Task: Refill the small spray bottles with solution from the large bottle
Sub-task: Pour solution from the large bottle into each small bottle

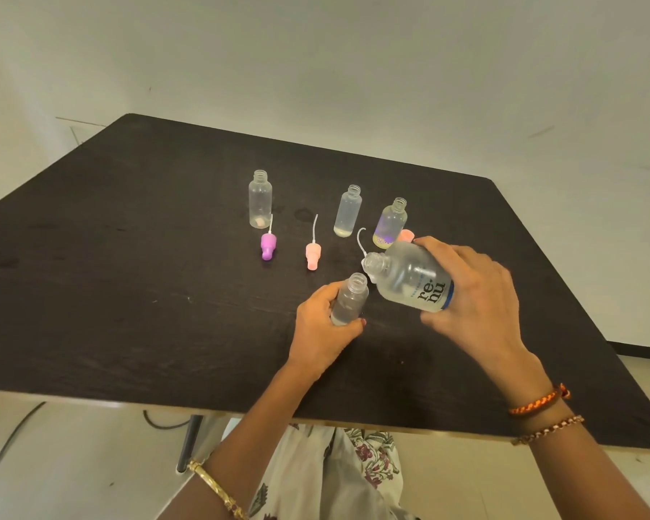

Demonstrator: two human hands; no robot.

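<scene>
My right hand (473, 294) grips the large clear bottle (409, 279), uncapped and tilted left, its mouth just above the small bottle's opening. My left hand (319, 332) holds a small clear spray bottle (349, 300) upright on the dark table (128, 275); it has some liquid in it. Three more small bottles stand uncapped further back: one at the left (260, 199), one in the middle (348, 211), and one with a purple pattern (390, 224) at the right.
A purple spray top (268, 246) and a pink spray top (313, 255) lie on the table with their tubes pointing away. A white tube (361, 240) curls behind the large bottle's neck, and a pink cap (406, 235) peeks out behind my right hand.
</scene>
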